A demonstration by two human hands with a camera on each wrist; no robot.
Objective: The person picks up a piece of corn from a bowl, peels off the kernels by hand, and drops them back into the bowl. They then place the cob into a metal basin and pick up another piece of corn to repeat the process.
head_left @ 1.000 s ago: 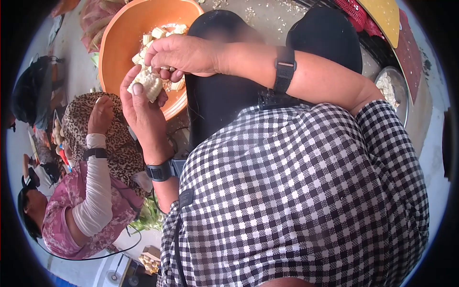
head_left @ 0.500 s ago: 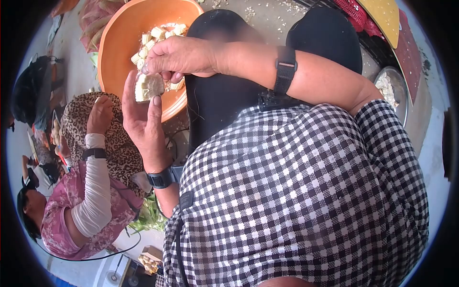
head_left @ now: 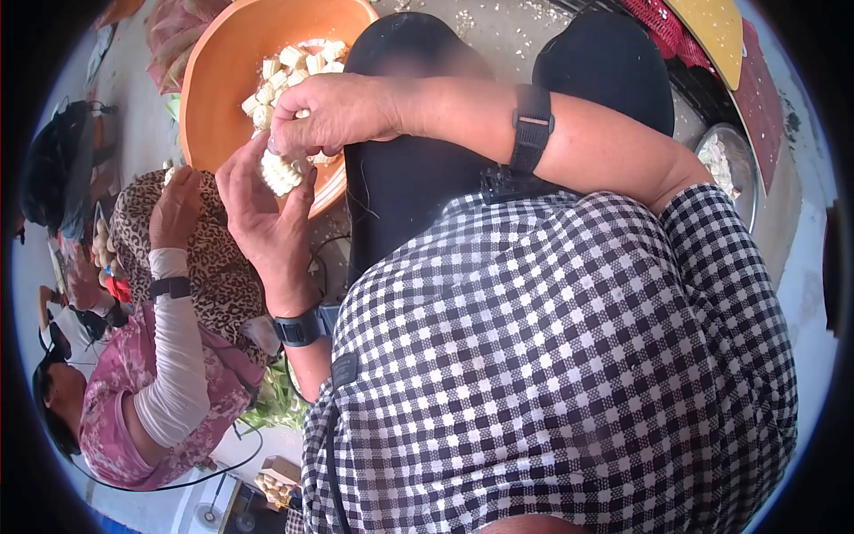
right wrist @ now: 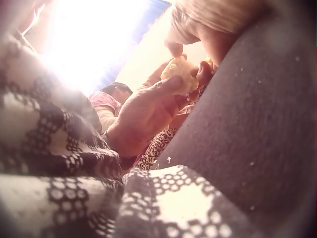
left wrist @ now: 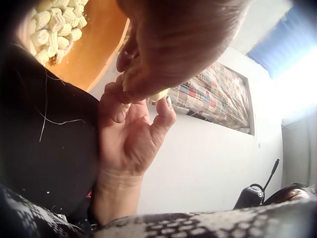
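Observation:
Between thumb and fingers my left hand (head_left: 267,236) holds a short chunk of pale corn cob (head_left: 283,175). Over it reaches my right hand (head_left: 342,109), back upward, thumb and forefinger pinched at the chunk's upper end. The right wrist view shows the corn chunk (right wrist: 178,74) in the left hand (right wrist: 143,116), with a fingertip of the right hand (right wrist: 215,22) at its top. In the left wrist view the left hand (left wrist: 183,47) covers most of the chunk, and the right palm faces the camera. Behind the hands stands an orange basin (head_left: 213,98) holding several corn chunks (head_left: 292,58).
A black-clad leg (head_left: 400,187) lies under the right forearm, beside the basin. To the left sits another person (head_left: 133,400) with a leopard-print cloth (head_left: 227,258). A metal bowl (head_left: 754,191) with pale bits stands far right. Loose kernels (head_left: 520,44) dot the floor.
The corn chunk has been turned about in the left hand, its cut face showing half a second ago and kernels now. The right hand stays at its upper end throughout.

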